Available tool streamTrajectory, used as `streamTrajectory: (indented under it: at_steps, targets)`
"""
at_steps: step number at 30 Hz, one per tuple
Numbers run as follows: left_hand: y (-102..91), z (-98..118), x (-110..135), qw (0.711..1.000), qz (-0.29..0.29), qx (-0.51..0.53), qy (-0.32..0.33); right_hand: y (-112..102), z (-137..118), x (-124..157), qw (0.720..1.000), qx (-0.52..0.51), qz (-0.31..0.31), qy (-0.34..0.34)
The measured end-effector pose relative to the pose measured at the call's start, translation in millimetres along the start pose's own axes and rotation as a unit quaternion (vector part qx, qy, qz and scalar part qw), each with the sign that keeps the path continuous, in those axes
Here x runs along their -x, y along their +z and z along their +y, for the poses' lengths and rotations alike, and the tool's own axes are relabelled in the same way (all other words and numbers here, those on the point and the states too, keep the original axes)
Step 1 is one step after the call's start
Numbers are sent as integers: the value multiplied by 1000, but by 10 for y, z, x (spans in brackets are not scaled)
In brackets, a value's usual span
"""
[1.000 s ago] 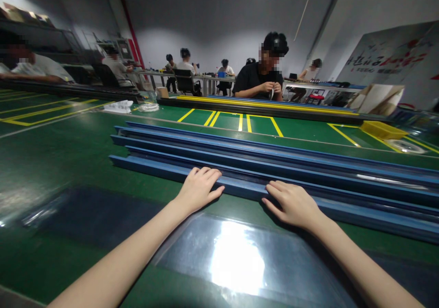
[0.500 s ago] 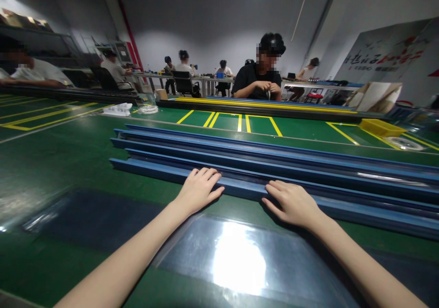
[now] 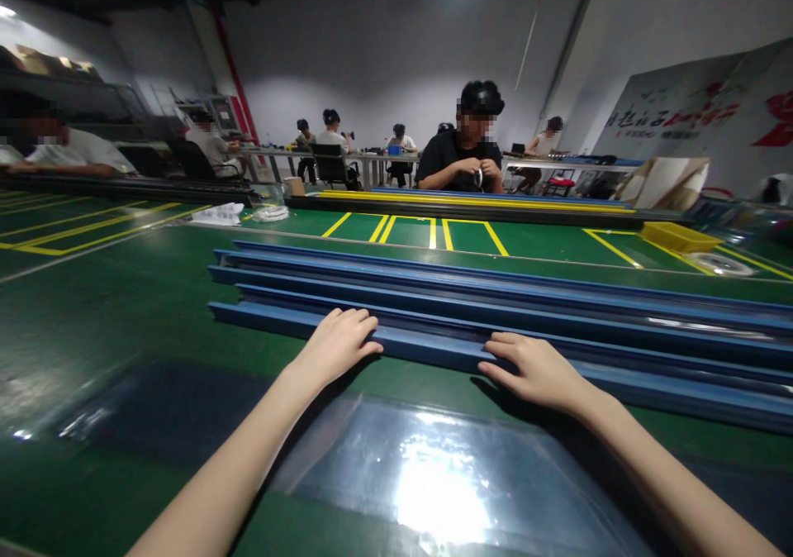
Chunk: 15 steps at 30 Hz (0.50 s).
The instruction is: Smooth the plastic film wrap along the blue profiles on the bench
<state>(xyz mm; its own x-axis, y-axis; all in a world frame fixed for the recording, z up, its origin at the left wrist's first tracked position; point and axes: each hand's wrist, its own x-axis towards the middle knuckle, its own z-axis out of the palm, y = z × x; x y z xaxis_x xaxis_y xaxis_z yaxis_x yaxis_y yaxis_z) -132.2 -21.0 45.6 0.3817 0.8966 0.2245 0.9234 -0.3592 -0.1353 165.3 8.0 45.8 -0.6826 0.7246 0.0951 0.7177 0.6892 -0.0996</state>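
Several long blue channel rails lie side by side across the table. The nearest blue rail (image 3: 427,350) is under both my hands. My left hand (image 3: 340,338) is at its left part, fingers hooked over the front lip and thumb along the near face. Further right, my right hand (image 3: 536,367) has its fingers curled over the same lip, its thumb lower on the near side. The fingertips inside the channel are partly hidden. Below my hands a clear plastic sheet (image 3: 347,458) with a bright glare lies flat on the green table (image 3: 154,309).
Beyond the blue rails, black and yellow rails (image 3: 483,202) lie along the far side. A yellow tray (image 3: 678,237) and a roll of clear tape (image 3: 722,264) are at right. White bags (image 3: 216,214) lie far left. A co-worker (image 3: 462,156) sits opposite; others work behind.
My left hand has slid a little to the left along the nearest rail. My right hand stays at nearly the same place on it. The camera view has tilted up slightly.
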Motion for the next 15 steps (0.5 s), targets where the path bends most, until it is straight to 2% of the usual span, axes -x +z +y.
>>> streamTrajectory:
  at_steps: [6,10,15]
  targets:
    - [-42,-79,23,999,-17,-14,-26,-62,-85,-138,1000,-21,-23,-2]
    - [-14,-62,26,999,-30,-18,-26,-70,-325,-334,999,-11,-12,-44]
    - [42,-80,31,999,-11,-28,-17,18,-603,-623,998,4,26,-61]
